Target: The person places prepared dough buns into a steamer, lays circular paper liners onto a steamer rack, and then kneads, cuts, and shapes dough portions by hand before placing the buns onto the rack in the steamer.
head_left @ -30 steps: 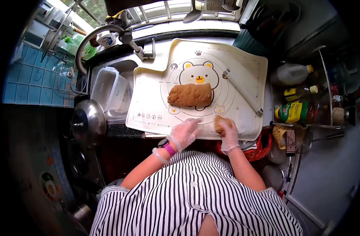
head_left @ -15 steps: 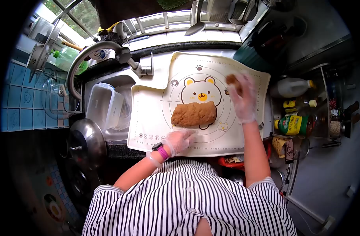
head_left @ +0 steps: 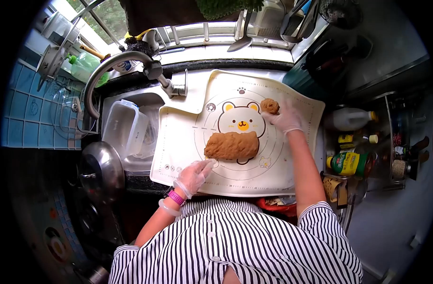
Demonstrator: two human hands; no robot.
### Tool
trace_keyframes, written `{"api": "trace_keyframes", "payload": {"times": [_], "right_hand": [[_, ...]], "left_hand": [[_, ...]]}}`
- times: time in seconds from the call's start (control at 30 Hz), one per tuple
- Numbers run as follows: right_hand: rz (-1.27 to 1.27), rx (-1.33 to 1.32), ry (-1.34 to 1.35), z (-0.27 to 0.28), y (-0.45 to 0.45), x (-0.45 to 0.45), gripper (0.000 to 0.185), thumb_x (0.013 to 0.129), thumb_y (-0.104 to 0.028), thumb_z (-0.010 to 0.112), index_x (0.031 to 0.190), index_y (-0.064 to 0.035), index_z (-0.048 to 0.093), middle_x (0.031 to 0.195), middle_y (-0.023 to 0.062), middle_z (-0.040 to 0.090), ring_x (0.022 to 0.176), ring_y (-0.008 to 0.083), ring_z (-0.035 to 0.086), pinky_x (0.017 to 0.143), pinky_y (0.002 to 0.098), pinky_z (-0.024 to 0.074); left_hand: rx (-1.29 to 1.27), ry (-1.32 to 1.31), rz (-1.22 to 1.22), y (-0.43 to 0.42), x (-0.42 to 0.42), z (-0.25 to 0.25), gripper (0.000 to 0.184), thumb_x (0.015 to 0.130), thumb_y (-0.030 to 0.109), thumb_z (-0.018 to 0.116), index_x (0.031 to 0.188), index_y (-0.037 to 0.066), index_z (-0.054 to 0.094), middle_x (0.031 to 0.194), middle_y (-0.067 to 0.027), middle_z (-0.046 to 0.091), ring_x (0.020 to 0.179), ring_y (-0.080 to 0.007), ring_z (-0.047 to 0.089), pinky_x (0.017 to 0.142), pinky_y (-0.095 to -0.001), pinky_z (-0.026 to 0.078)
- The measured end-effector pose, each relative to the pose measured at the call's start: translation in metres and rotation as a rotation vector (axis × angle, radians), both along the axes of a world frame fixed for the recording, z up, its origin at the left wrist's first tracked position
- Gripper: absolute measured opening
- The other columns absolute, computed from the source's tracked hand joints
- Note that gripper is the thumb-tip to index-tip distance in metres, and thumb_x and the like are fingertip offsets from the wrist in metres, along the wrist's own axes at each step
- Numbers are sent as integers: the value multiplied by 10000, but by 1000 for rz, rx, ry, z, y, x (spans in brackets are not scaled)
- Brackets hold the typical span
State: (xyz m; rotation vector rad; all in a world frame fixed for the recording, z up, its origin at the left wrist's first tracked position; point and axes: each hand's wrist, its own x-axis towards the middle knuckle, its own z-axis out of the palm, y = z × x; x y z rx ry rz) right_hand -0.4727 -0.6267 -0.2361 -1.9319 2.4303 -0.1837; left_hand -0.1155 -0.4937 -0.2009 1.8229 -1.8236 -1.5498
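From the head: a big dough log (head_left: 232, 146) across the lower part of the bear printed on the white mat (head_left: 178, 137); farther up, beside an ear, a small dough lump (head_left: 270, 106). Right hand (head_left: 284, 117) gloved, spread wide, blurred, just beside the lump; cannot tell if touching. Left hand (head_left: 196, 176) gloved, fingers close together near the log's left end; cannot tell if gripping anything.

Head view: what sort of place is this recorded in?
A kitchen, probably a home one: there's a sink with a curved faucet, and several bottles stand or lie at the right.
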Motion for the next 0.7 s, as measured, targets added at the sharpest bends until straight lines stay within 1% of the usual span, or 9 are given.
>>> {"api": "trace_keyframes", "payload": {"times": [0.13,0.27,0.33,0.37,0.47,0.57,0.6,0.67,0.7], "right_hand": [[78,117,-157,-33,-34,5,788,752,-458,825,1415,-138,544,1329,179,585,1235,327,592,1001,434,510],[209,202,-324,-19,-77,1,555,719,-318,850,1180,-70,667,1116,139,720,1053,282,694,893,424,556],[25,360,-1080,-7,-90,-8,482,694,-252,874,1086,-47,685,964,101,737,935,226,710,842,357,565],[77,-31,-1107,-7,-87,-3,533,672,-217,894,1127,-38,681,1001,103,726,939,180,694,838,319,561],[297,-470,-1054,29,-65,2,596,742,-168,873,1274,-84,617,1206,110,679,1041,242,676,946,352,541],[427,-722,-600,24,-40,21,729,803,-96,828,1439,-180,481,1287,106,588,1184,299,605,1028,389,513],[582,-568,-402,-14,-51,11,900,759,-208,879,1523,-205,404,1419,131,527,1317,317,527,1109,406,448],[351,401,-68,8,-37,23,1100,677,-360,928,1586,-215,327,1537,148,442,1426,336,423,1170,421,372],[341,420,-140,-10,-50,18,1185,646,-532,905,1612,-219,293,1601,164,371,1470,362,366,1200,454,326]], "left_hand": [[30,-11,95,20,-17,-5,528,1034,470,539,1334,52,660,1231,-197,706,1133,-316,678,1014,-357,492],[118,120,248,47,-35,-23,429,1038,339,620,1329,26,662,1238,-113,724,1132,-163,650,1011,-282,477],[78,271,283,57,-41,-34,461,1026,391,610,1329,48,664,1234,-137,723,1127,-204,671,1017,-295,478],[71,344,324,60,-44,-34,446,1024,365,624,1331,43,662,1217,-115,730,1114,-172,660,1012,-284,476],[62,478,436,64,-50,-26,443,1025,346,631,1327,23,658,1210,-113,730,1102,-158,656,1005,-282,477],[79,492,441,60,-51,-28,380,1044,229,627,1349,2,635,1276,-70,695,1157,-121,613,1044,-265,456],[82,491,452,61,-53,-25,380,1044,229,627,1349,2,635,1276,-70,695,1157,-121,613,1044,-265,456],[86,368,405,55,-60,-15,389,1041,238,632,1345,-4,635,1270,-65,695,1151,-121,617,1040,-271,464],[80,360,409,53,-60,-11,389,1041,238,632,1345,-4,635,1270,-65,695,1151,-121,617,1040,-271,464]]}}
